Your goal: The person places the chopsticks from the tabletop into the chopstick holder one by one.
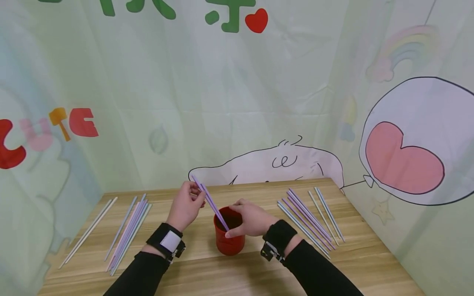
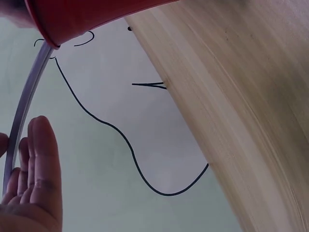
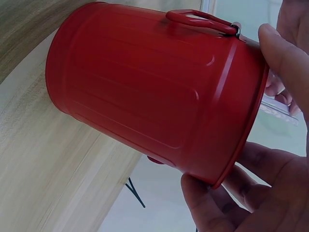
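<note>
In the head view, a red bucket (image 1: pixel 229 245) stands upright on the wooden table, in front of me. My right hand (image 1: pixel 256 218) grips its rim, thumb on the near side and fingers across the far side. Thin purple sticks (image 1: pixel 212 200) lean into the bucket, their lower ends inside it. My left hand (image 1: pixel 186 209) pinches them near their upper ends, left of the bucket. The left wrist view shows the sticks (image 2: pixel 28 96) running from the bucket's rim down to the fingers. A side handle (image 3: pixel 200 20) shows on the bucket in the right wrist view.
Purple sticks (image 1: pixel 307 213), blue sticks (image 1: pixel 301 228) and a white stick (image 1: pixel 325 217) lie on the table's right side. On the left lie white sticks (image 1: pixel 89 232) and a bundle of pink, purple and blue sticks (image 1: pixel 129 236). A printed curtain (image 1: pixel 237 98) hangs behind the table (image 1: pixel 200 267).
</note>
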Tool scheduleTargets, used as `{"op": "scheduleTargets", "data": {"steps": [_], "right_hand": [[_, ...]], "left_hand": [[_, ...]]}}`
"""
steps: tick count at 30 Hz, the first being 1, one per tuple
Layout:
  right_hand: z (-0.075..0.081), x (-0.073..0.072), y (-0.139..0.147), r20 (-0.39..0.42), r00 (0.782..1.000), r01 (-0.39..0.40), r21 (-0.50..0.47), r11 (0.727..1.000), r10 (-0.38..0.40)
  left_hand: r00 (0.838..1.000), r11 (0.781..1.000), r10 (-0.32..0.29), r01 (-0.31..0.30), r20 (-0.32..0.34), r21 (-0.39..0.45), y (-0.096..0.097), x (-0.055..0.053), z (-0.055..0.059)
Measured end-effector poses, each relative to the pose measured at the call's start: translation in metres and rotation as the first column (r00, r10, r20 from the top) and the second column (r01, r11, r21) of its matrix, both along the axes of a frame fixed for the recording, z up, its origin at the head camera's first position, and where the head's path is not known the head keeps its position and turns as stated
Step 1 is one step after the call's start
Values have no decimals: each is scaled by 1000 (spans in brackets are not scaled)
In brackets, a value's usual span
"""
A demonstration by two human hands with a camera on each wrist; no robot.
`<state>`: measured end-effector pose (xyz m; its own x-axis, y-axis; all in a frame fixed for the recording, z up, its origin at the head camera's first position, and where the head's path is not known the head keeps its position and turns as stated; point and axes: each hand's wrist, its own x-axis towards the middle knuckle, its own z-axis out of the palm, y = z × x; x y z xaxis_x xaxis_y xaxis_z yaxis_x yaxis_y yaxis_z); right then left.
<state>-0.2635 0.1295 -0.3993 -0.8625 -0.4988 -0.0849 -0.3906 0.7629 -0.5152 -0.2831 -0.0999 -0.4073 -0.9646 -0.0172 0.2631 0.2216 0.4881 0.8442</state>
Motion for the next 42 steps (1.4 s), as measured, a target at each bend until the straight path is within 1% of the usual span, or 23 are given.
{"op": "scheduleTargets", "data": {"steps": [3,9,15,18,22,24,26,28,30,31,33,35,37,38,39,42], "right_hand": [[0,0,-1,-2,1000,-2,3,1000,2],[0,0,-1,4,1000,2,1,1000,-2],[-1,-1,0,13,1000,5,-9,1000,-5],[-2,-2,0,17,1000,8,-13,1000,-8],[-4,-2,1,22,1000,11,-20,1000,-11],[-4,-2,0,24,1000,13,-23,1000,-13],[-4,-2,0,24,1000,17,-21,1000,-16],[-4,-1,0,28,999,20,-20,1000,-20],[-3,-1,-1,32,999,25,-20,999,-24],[-3,0,-1,34,999,27,-20,999,-27],[-2,0,-1,40,999,30,-22,999,-29],[-1,0,-1,40,999,31,-22,999,-30],[0,0,-1,39,999,30,-20,999,-29],[0,0,-1,39,999,30,-19,999,-29],[0,0,-1,39,999,30,-19,999,-29],[1,0,-2,43,999,33,-19,999,-32]], "left_hand": [[1000,999,-10,10,7,-38,2,1,-3],[998,996,-45,48,43,-77,6,3,-9],[997,992,-57,61,45,-111,8,4,-11],[997,991,-60,65,47,-115,7,5,-11],[997,992,-47,53,56,-115,4,6,-11],[998,991,-31,38,56,-129,0,6,-13],[999,986,-8,15,42,-167,-8,4,-16],[1000,974,20,-15,22,-228,-20,3,-21],[998,951,53,-46,14,-305,-33,1,-26],[997,934,71,-61,15,-353,-41,0,-29],[995,889,100,-80,20,-450,-58,-2,-36],[993,845,119,-87,27,-528,-76,-4,-43],[991,799,133,-100,13,-593,-95,-6,-50],[992,771,130,-101,0,-629,-104,-7,-53],[991,749,133,-109,-13,-654,-113,-7,-56],[984,705,179,-133,-7,-697,-135,-6,-63]]}}
